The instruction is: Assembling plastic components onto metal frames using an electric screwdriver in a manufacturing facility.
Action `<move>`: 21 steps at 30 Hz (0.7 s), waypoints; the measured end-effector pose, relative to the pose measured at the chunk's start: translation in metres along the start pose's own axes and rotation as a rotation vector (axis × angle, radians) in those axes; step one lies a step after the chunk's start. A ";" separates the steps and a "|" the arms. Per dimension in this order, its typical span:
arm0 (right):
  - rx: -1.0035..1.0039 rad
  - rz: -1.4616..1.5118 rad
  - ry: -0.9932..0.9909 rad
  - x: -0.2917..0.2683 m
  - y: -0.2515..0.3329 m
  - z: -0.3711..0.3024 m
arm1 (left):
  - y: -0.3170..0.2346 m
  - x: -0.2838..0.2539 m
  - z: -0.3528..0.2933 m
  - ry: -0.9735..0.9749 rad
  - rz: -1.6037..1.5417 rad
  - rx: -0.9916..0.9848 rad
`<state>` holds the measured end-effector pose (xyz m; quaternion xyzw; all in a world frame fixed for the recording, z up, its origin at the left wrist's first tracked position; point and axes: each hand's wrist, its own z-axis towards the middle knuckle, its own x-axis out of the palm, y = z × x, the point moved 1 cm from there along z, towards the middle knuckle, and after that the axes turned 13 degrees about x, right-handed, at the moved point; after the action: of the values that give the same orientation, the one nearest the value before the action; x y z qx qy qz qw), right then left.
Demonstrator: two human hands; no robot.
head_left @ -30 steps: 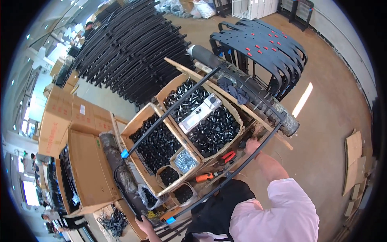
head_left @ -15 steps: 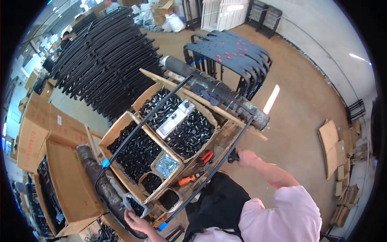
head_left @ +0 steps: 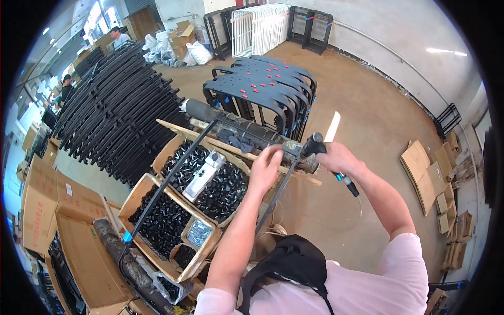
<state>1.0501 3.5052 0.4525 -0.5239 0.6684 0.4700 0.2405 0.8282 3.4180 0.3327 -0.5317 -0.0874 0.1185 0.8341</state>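
Right hand (head_left: 338, 159) grips the power driver (head_left: 314, 145) near black frame's (head_left: 170, 179) far-right corner, left hand's (head_left: 266, 166) hold I cannot tell; fastening seemingly calls for straight alignment.

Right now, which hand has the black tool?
The right hand: it grips the black tool. The left hand, near a corner of the black frame, shows no tool.

A smooth brown floor (head_left: 378, 210) carries a bright elongated patch of light (head_left: 333, 127). Beyond it rises a plain whitish wall (head_left: 378, 23). Tall glowing windows (head_left: 96, 16) shine at upper left
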 end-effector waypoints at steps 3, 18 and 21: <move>-0.034 -0.022 0.041 -0.004 0.000 0.040 | 0.021 0.047 0.062 0.080 -0.108 0.022; -0.137 -0.161 0.231 -0.013 -0.015 0.121 | 0.080 0.116 0.109 0.121 -0.279 -0.138; -0.120 -0.135 0.220 -0.013 -0.012 0.125 | 0.080 0.116 0.108 0.107 -0.271 -0.131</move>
<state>1.0440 3.6208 0.4030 -0.6296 0.6246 0.4315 0.1651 0.9010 3.5781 0.3074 -0.5739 -0.1212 -0.0294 0.8094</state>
